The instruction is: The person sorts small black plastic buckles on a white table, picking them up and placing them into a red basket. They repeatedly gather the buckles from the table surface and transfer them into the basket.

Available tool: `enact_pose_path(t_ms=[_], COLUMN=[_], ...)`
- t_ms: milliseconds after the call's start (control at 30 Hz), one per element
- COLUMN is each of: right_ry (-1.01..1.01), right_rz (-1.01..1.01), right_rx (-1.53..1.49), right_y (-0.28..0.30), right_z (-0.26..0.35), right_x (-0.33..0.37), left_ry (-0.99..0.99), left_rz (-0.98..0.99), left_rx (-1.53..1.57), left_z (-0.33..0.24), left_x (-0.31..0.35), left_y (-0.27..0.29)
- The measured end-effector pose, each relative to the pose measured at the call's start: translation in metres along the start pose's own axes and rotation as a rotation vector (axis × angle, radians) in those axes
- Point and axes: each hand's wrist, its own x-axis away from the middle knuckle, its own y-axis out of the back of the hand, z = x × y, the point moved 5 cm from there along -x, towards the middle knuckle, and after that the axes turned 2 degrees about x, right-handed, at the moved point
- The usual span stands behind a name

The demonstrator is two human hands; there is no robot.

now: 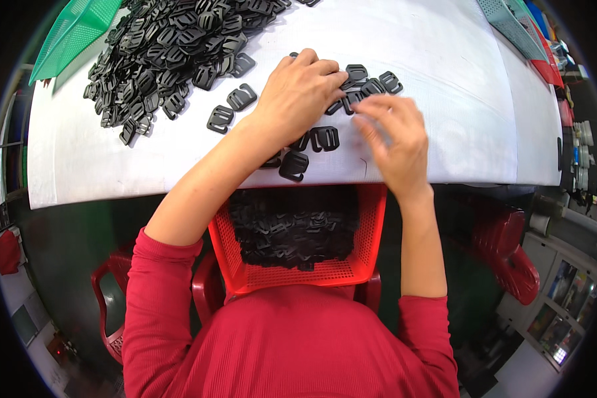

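Observation:
Black plastic strap buckles (pixel 324 138) lie loosely scattered near the table's front edge, some singly and some touching. My left hand (pixel 298 93) is palm down above them, its fingers curled together. The fingertips bend down beside a buckle (pixel 355 72), and whatever lies under the palm is hidden. To its right, my right hand (pixel 399 142) has its thumb and fingers apart, slightly blurred by motion. Its forefinger reaches close to another buckle (pixel 353 101). Two buckles (pixel 241 97) rest left of my left wrist.
A large heap of black buckles (pixel 172 50) covers the table's far left. Below the front edge, a red plastic basket (pixel 371 245) contains many black pieces. Green baskets (pixel 73 40) stand at the far corners of the white tabletop (pixel 458 132). Dark red chairs (pixel 504 259) flank me.

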Motion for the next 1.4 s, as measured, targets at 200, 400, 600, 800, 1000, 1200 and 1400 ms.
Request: enact_pose_path(t_ms=[200,400,600,800,1000,1200,1400], right_ry=[0.008,-0.014,-0.177,-0.057,0.178,0.329,0.175], right_rz=[0.064,0.029,0.234,0.291,0.401,0.466,0.364], right_rx=[0.142,0.146,0.117,0.153,0.174,0.058,-0.105], right_y=[-0.003,-0.001,-0.020,-0.057,-0.086,-0.089,-0.087], right_z=[-0.021,-0.031,-0.084,-0.070,-0.033,0.007,0.014], right_x=[-0.010,0.003,-0.002,-0.038,-0.051,-0.029,-0.023], left_ry=[0.391,0.229,0.379,0.329,0.334,0.312,0.282], left_rz=[0.126,-0.156,-0.210,0.156,0.231,0.138,0.110], left_rx=[0.343,0.052,0.117,0.144,0.032,0.096,0.130], left_z=[0.034,0.045,0.062,0.027,0.006,0.004,0.006], left_x=[-0.022,-0.011,0.056,0.109,0.107,0.103,0.100], left_y=[-0.008,0.049,0.105,0.081,0.041,0.033,0.035])
